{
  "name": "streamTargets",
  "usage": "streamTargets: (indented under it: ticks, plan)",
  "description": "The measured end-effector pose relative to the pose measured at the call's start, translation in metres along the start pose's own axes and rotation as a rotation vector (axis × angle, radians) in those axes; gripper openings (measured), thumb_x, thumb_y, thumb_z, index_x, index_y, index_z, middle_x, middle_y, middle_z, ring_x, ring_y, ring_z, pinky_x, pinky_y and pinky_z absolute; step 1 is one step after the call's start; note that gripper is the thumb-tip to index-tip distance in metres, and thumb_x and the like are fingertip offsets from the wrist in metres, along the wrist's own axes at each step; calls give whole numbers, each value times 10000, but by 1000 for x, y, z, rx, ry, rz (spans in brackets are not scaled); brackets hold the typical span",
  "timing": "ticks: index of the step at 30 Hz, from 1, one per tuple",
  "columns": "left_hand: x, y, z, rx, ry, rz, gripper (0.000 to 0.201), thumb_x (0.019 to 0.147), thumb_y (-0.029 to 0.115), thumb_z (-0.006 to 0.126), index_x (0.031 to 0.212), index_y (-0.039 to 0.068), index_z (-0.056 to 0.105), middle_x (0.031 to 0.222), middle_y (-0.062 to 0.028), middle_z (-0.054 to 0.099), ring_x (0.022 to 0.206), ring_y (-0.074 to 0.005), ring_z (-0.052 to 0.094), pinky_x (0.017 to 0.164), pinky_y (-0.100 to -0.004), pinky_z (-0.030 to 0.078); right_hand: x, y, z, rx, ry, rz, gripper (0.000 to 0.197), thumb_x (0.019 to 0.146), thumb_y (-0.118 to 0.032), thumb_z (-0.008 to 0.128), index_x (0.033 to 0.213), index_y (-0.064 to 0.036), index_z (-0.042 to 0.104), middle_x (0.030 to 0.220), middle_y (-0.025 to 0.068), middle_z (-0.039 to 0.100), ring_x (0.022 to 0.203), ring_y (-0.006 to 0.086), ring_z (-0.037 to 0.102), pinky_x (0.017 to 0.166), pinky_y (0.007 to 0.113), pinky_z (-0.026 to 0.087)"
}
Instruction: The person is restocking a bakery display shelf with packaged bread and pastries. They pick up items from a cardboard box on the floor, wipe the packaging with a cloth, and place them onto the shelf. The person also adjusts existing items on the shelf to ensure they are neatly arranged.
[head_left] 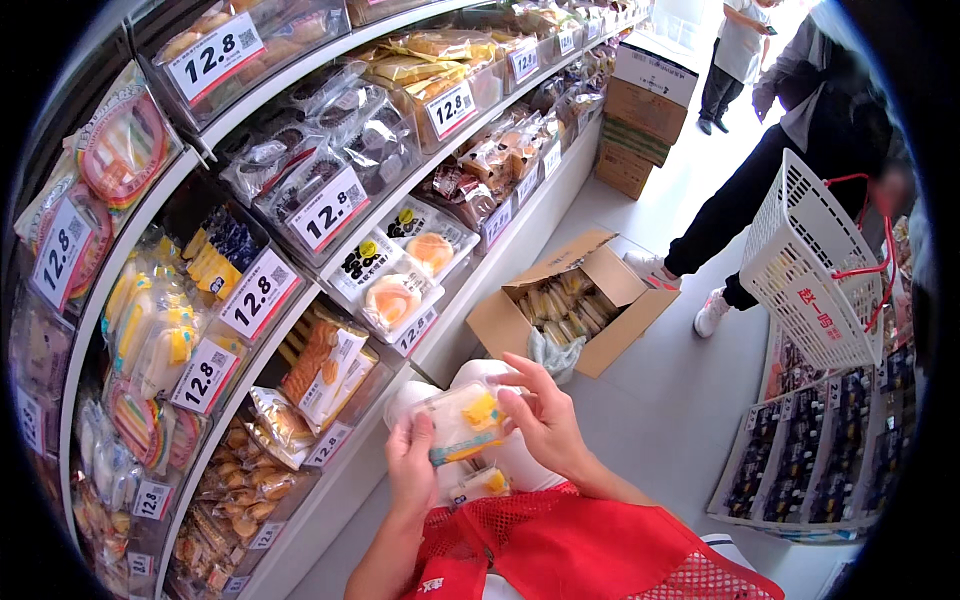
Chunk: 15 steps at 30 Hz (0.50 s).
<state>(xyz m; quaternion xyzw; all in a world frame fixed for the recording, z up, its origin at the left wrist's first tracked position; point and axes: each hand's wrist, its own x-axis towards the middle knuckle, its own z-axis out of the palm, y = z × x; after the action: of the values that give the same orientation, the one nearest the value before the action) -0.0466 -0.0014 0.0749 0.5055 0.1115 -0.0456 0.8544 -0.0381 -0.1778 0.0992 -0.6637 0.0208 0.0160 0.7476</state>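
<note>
My left hand (411, 465) grips the left edge of a clear-wrapped pale bread or cake pack (455, 420) with a yellow patch and a teal band, held above my lap. At its right side is my right hand (548, 418), fingers outstretched and apart; the thumb side is close to the wrapper, and I cannot tell whether it touches. A second wrapped pack (480, 486) with a yellow patch rests on my lap, below the first. Just beyond my knees stands an opened cardboard box (610, 340) with many similar small packs inside and a crumpled clear plastic bag (555, 357) at its near edge.
Curved shelves (395, 180) of wrapped breads and price cards run along my left. Stacked cartons (645, 110) stand at their far end. On the right, a person in dark trousers (730, 200) has a white basket (815, 270); below it is a display rack (800, 450). Another person (735, 60) stands farther off.
</note>
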Motion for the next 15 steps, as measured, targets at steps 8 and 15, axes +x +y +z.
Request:
streamTargets:
  ticks: [8, 15]
  plan:
    - [-14, 19, -16, 105, 90, 109, 362, 1026, 267, 400, 1210, -25, 508, 1159, -132, 593, 1030, -197, 602, 893, -349, 493, -4, -19, 13, -392, -422, -503, 780, 736, -135, 786, 1423, -144, 419, 1543, 197, 164, 1293, 373, 418, 994, 380, 421]
    - [-27, 48, -19, 72, -24, -10, 398, 1020, 270, 426, 1329, 20, 451, 1150, -64, 583, 1004, -108, 564, 831, -250, 469, 12, -25, 21, -408, -632, -614, 618, 738, -36, 732, 1321, -106, 537, 1460, 165, 385, 1229, 350, 504, 980, 384, 447]
